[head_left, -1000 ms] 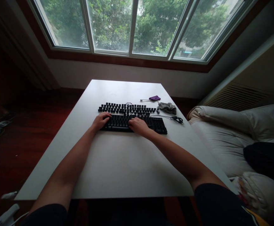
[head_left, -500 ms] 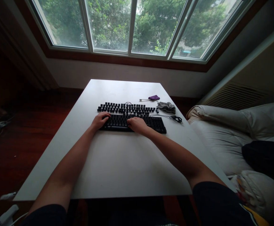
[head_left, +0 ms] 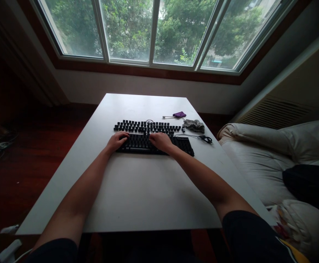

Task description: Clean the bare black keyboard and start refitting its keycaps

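A black keyboard (head_left: 181, 145) lies across the middle of the white table (head_left: 137, 190). Rows of loose black keycaps (head_left: 137, 126) are laid out just behind it. My left hand (head_left: 117, 141) sits on the keyboard's left end with its fingers bent over the edge, holding it. My right hand (head_left: 161, 141) is over the keyboard's middle, near its far edge. Its fingers are curled downward and pressed together, and what they hold is hidden.
Behind the keyboard on the right lie a purple cloth (head_left: 179, 114), a crumpled grey cloth (head_left: 194, 125) and a thin black cable with a small tool (head_left: 206, 138). A white sofa (head_left: 269, 153) stands against the table's right side. A window spans the back wall.
My right hand has shifted a little forward, from the keyboard's near side to its far edge by the keycap rows. My left hand has stayed put.
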Available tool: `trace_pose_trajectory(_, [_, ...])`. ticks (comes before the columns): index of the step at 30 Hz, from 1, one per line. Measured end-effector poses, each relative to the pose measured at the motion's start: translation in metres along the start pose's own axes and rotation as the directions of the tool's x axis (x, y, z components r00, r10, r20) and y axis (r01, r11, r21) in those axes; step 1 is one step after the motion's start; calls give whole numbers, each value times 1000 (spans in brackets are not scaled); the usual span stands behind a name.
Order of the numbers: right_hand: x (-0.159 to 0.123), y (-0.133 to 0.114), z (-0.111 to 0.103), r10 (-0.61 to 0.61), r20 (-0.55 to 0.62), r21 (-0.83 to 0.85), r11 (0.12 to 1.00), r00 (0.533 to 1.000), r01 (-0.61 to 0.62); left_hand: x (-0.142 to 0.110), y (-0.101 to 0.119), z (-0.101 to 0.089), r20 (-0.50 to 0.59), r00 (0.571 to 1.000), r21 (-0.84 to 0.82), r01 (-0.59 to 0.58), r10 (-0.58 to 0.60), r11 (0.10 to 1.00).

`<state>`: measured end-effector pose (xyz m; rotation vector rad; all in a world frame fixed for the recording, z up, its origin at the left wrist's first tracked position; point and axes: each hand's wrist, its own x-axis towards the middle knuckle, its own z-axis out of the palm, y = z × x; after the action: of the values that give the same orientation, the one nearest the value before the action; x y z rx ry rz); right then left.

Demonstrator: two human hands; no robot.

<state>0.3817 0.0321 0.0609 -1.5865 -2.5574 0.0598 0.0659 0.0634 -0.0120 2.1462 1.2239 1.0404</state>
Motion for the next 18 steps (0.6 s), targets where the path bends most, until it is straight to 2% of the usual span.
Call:
trace_pose_trajectory(2, [15, 7, 1, -4, -51, 18, 1000, 999, 5, 0, 0, -1, 30, 999, -10, -25, 25, 1000])
trace_pose_trajectory(5, [38, 16, 5, -53, -58, 11, 999, 997, 54, 0, -1, -3, 80, 994, -23, -75, 77, 997])
trace_pose_trajectory(12, [77, 25, 17, -261, 37, -102, 959, 965, 263, 2, 3, -4, 109, 989, -27, -94, 96, 995])
trace_pose_trajectory(18, [98, 29, 21, -357, 107, -67, 928, 928, 365, 1, 8, -7, 101, 994, -24, -48, 50, 999])
